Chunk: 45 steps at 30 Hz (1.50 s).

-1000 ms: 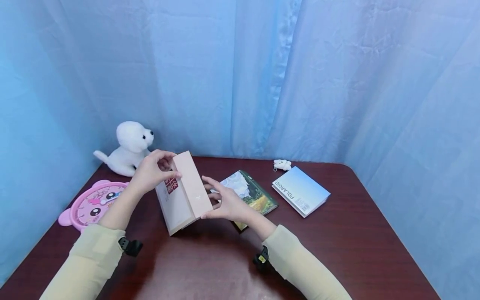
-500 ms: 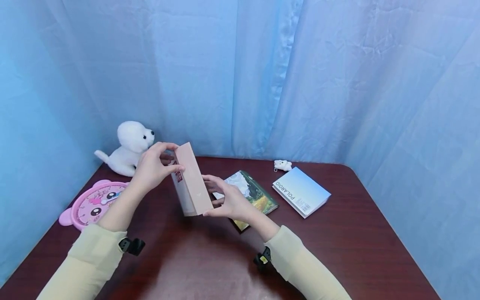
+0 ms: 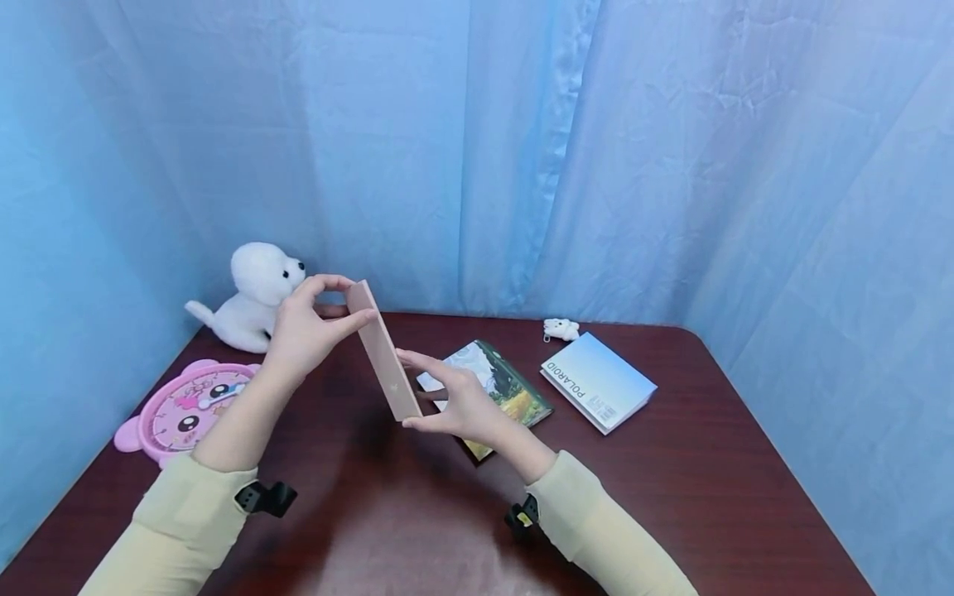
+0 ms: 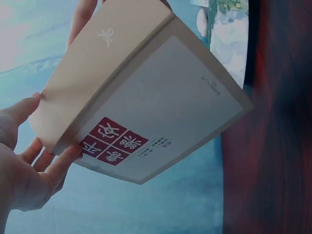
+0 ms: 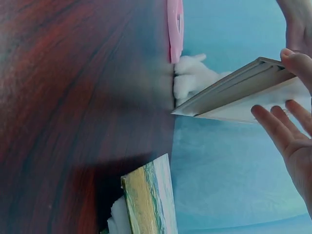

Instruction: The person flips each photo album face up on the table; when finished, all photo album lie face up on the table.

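In the head view a thick beige book [image 3: 383, 356] is held tilted above the table, its broad spine turned toward me. My left hand [image 3: 301, 331] pinches its upper end, thumb on the spine and fingers behind. My right hand [image 3: 462, 406] holds the lower end between thumb and fingers. The left wrist view shows the book's white cover [image 4: 170, 102] with red squares bearing white characters. From the right wrist, the narrow end of the book [image 5: 234, 92] appears, with the right fingers [image 5: 273, 126] against one cover.
A painted-landscape book [image 3: 514, 389] lies beyond my right hand. Farther right are a blue-white POLAROID album [image 3: 599, 381] and a small white plush charm [image 3: 561, 329]. At left sit a white plush dog [image 3: 257, 294] and a pink clock [image 3: 186, 410] on the dark table [image 3: 708, 480].
The beige book has risen and turned, so its red-marked cover has swung out of the head view and mostly the spine shows. My left hand moved slightly up and right; both hands kept hold.
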Each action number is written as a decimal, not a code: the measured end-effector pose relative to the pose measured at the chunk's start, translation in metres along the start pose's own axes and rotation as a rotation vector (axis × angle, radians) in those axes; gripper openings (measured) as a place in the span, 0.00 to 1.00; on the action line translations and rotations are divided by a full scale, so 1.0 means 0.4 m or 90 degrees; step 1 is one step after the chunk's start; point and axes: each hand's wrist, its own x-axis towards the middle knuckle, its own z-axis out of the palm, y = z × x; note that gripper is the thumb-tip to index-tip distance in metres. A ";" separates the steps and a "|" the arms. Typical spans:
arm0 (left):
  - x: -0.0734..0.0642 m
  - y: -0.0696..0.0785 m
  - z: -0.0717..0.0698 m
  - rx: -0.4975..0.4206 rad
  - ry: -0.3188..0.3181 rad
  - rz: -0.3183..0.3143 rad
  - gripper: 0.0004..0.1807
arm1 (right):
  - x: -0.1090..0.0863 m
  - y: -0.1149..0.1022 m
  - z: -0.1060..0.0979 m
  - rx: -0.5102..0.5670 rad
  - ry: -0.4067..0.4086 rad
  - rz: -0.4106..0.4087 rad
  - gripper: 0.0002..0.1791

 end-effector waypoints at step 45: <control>-0.018 0.059 0.056 -0.073 0.118 0.106 0.15 | -0.014 0.069 0.057 -0.065 0.044 0.037 0.48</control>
